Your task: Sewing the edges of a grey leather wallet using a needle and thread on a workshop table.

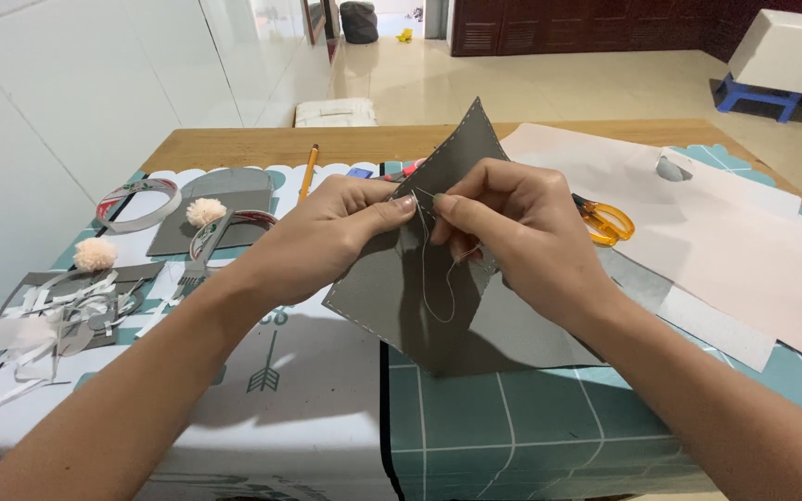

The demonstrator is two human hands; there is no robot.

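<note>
My left hand pinches a grey felt piece with white stitching along its edges, held up above the table. My right hand meets it at the same spot, its thumb and forefinger closed on a thin needle with a loop of white thread hanging down over the felt. The upper corner of the felt points up between the two hands.
Orange-handled scissors lie just right of my right hand. Large pale paper sheets cover the right side. At the left are tape rolls, two fluffy pompoms, grey scraps, white paper strips and a yellow pencil. A teal cutting mat covers the table.
</note>
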